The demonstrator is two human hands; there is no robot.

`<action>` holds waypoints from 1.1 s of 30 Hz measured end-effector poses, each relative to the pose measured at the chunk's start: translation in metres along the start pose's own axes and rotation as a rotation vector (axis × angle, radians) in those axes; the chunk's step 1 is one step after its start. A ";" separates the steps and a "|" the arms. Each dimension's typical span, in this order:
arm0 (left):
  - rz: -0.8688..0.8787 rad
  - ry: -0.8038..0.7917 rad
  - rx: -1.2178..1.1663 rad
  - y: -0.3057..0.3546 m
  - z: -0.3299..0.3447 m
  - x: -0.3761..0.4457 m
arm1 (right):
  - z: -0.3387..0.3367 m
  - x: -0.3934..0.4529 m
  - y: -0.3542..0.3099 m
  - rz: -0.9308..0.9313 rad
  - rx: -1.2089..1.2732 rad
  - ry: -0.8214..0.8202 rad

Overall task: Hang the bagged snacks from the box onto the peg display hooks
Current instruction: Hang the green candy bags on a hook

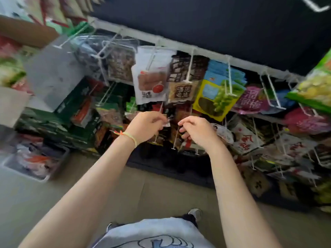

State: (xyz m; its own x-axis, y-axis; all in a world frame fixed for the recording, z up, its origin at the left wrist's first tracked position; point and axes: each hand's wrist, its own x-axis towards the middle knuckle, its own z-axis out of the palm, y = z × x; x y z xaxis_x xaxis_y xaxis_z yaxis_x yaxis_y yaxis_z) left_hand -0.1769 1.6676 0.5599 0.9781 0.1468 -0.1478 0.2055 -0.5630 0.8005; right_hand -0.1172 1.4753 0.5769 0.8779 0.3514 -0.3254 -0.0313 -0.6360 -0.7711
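Here both hands work at the lower row of the display. The left hand (146, 125), a thin band at its wrist, has its fingers curled, and its fingertips pinch the top edge of a small dark snack bag (167, 125). The right hand (196, 130) sits just beside it, fingers curled too, near the same bag, but whether it grips the bag or only steadies it cannot be told; the packets are dark and blurred there.

The relation that matters is bag to hook. A white hook (175, 138) runs from the display out toward the person, its tip just below and between the two hands. Its long axis points at the viewer, so the bag's hang hole would have to be slid on along that line, away from the body. The left hand holds the bag and is probably the one to guide it; the right is a little nearer the hook's shaft. The box is not clearly identifiable in this view.

Writing is mostly smeared. The purple bag (250, 100) on the upper row shows large Chinese characters, seemingly 西梅. The white bag (151, 81) carries small characters, perhaps 山楂. Nothing else can be read.
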 end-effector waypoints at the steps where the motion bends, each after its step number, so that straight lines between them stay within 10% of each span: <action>1: -0.026 0.028 -0.021 -0.027 -0.022 -0.015 | 0.031 0.001 -0.015 -0.017 -0.030 -0.062; 21: -0.209 0.560 0.090 -0.281 -0.310 -0.073 | 0.356 0.098 -0.282 -0.366 -0.022 -0.360; 33: -0.391 0.269 0.589 -0.387 -0.460 0.032 | 0.502 0.234 -0.381 0.000 0.197 -0.362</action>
State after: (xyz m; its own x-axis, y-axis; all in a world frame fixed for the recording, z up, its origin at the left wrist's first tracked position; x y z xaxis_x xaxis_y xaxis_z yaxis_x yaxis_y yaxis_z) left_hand -0.2412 2.2638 0.5124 0.8035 0.5760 -0.1504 0.5941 -0.7597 0.2644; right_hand -0.1400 2.1447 0.5193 0.6541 0.5927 -0.4700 -0.1534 -0.5045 -0.8497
